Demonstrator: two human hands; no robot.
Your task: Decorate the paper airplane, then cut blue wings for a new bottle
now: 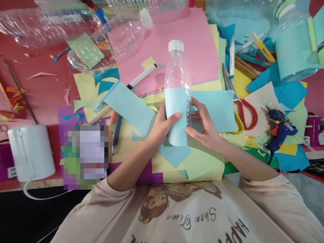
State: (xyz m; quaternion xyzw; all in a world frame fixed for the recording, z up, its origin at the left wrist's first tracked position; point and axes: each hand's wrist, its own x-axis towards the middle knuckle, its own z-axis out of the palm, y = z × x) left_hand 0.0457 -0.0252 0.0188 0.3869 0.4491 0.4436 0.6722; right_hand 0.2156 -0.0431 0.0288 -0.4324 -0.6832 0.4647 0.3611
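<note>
A clear plastic bottle (177, 72) with a white cap stands out in front of me, cap pointing away. Light blue paper (176, 130) lies over its lower front, leaving a ribbed strip of plastic bare at the right. My left hand (164, 123) grips the bottle from the left, thumb pressing on the paper. Curled along the right side, my right hand (204, 126) has its thumb against the bottle's lower edge. Behind that hand is a light blue paper piece (220, 111); whether it joins the wrapped paper I cannot tell. Another blue strip (131, 104) lies left.
Red-handled scissors (246, 114) and a blue glue gun (278, 130) lie to the right, near markers (263, 47) and a paper-wrapped bottle (295, 50). Clear bottles (129, 40) rest at the back left, over pink paper (197, 30). A white case (31, 153) sits far left.
</note>
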